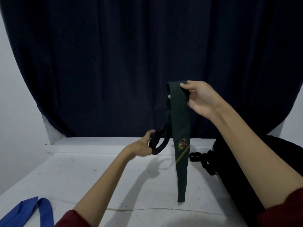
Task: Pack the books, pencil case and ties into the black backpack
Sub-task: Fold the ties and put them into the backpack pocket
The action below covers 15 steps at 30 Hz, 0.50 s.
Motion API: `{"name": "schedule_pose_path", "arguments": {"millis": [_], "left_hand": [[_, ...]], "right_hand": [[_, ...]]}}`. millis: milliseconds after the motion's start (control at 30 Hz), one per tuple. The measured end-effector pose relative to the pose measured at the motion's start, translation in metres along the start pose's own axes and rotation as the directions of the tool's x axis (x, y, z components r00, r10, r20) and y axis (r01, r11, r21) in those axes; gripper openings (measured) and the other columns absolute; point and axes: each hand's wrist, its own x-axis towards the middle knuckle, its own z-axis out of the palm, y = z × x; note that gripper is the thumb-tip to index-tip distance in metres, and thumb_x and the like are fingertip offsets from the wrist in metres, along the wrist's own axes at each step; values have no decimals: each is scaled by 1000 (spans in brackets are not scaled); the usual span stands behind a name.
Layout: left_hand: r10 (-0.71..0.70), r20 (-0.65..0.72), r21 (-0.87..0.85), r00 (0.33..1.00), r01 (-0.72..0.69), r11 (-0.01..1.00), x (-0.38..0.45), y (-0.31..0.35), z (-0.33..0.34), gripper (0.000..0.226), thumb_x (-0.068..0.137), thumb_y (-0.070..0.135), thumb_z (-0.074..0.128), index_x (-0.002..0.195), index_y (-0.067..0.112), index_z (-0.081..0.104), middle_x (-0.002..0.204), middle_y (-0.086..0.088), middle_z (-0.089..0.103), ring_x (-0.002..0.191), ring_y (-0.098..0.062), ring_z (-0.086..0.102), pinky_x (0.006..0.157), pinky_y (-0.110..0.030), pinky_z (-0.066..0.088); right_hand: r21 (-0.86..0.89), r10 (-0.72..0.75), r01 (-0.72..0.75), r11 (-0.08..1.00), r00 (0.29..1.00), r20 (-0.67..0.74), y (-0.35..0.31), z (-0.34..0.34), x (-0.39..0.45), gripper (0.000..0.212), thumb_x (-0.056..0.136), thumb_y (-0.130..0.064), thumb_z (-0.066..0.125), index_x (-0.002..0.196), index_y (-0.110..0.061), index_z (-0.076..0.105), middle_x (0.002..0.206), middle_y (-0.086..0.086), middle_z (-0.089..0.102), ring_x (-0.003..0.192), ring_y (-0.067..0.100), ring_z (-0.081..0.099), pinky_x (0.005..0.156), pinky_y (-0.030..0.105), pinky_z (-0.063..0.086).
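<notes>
soft green tie (179,128), one, crested, hangs pinched in your right hand (199,99); your left hand (144,147) grips its narrow loop; one blue tie (31,212) lies flat on the desk (98,169).

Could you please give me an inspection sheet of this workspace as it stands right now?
Surface: white table, scuffed, with small dark marks.
Job's things: green tie with crest held up over the table; blue tie lying at the near left edge; black backpack at the right, strap and buckle toward the middle. Books and pencil case not seen.
Clutter: nothing seen.
Grippers: right hand pinches the tie's top fold; left hand grips its narrow looped end.
Cables: nothing seen.
Surroundings: dark blue curtain behind, white wall at left.
</notes>
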Motion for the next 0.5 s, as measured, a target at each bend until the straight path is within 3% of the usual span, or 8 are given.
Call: {"name": "schedule_pose_path", "arguments": {"millis": [67, 133, 167, 200, 233, 333, 433, 500], "left_hand": [[120, -189, -12, 975, -124, 992, -7, 23, -13, 73, 81, -16, 46, 141, 21, 26, 127, -2, 39, 122, -15, 39, 88, -22, 40], [242, -527, -154, 815, -371, 916, -16, 46, -21, 48, 83, -16, 46, 119, 17, 45, 113, -2, 50, 107, -15, 51, 74, -16, 44], [246, -611, -237, 752, -471, 849, -21, 57, -23, 31, 89, -9, 48, 107, 16, 50, 102, -2, 57, 94, -15, 57, 70, -16, 46], [235, -607, -346, 759, -519, 781, -25, 67, -23, 13, 95, 3, 49, 99, 15, 54, 93, -3, 62, 84, -15, 62, 69, -19, 50], [227, -545, -443, 807, -507, 739, -27, 75, -21, 12, 99, 17, 46, 97, 14, 58, 88, -4, 65, 80, -15, 65, 71, -23, 52], [238, -287, -527, 928, -360, 769, -28, 84, -14, 35, 99, 41, 38, 109, 17, 62, 101, 2, 70, 93, -10, 68, 86, -27, 54], [271, -187, -596, 944, -328, 733, -25, 84, -11, 36, 100, 36, 39, 121, 13, 59, 116, -2, 69, 108, -16, 64, 95, -34, 51], [282, -175, -624, 943, -328, 709, -27, 87, -11, 30, 101, 25, 41, 119, 8, 59, 113, -7, 70, 103, -21, 66, 90, -35, 54]], "right_hand": [[-37, -19, 19, 999, 1000, 0, 1, 3, 0, 18, 95, -1, 44, 108, 5, 56, 96, 17, 66, 81, 26, 71, 66, 32, 58], [-62, -38, 37, 997, 999, -7, 3, 5, 1, 19, 95, 1, 43, 109, 6, 55, 95, 19, 66, 84, 28, 71, 66, 32, 58], [-73, -44, 43, 996, 999, -15, 4, 7, 1, 20, 95, 2, 43, 109, 7, 56, 95, 20, 67, 85, 29, 71, 67, 32, 58], [-86, -48, 46, 995, 999, -22, 5, 8, 2, 20, 95, 2, 43, 108, 8, 57, 96, 21, 67, 87, 29, 71, 68, 32, 58], [-103, -50, 47, 994, 998, -26, 7, 10, 3, 21, 95, 2, 43, 107, 8, 59, 98, 22, 67, 90, 29, 70, 72, 32, 59], [-200, -69, 61, 978, 997, -33, 9, 12, 5, 19, 94, -1, 46, 102, 3, 63, 99, 17, 68, 91, 25, 67, 81, 32, 55], [-313, -88, 72, 947, 995, -39, 11, 12, 4, 18, 95, -6, 47, 85, -8, 63, 84, 6, 66, 80, 17, 62, 73, 29, 50], [-360, -94, 69, 930, 994, -50, 11, 9, 4, 18, 95, -9, 48, 83, -9, 61, 82, 6, 64, 78, 17, 60, 68, 27, 47]]}}
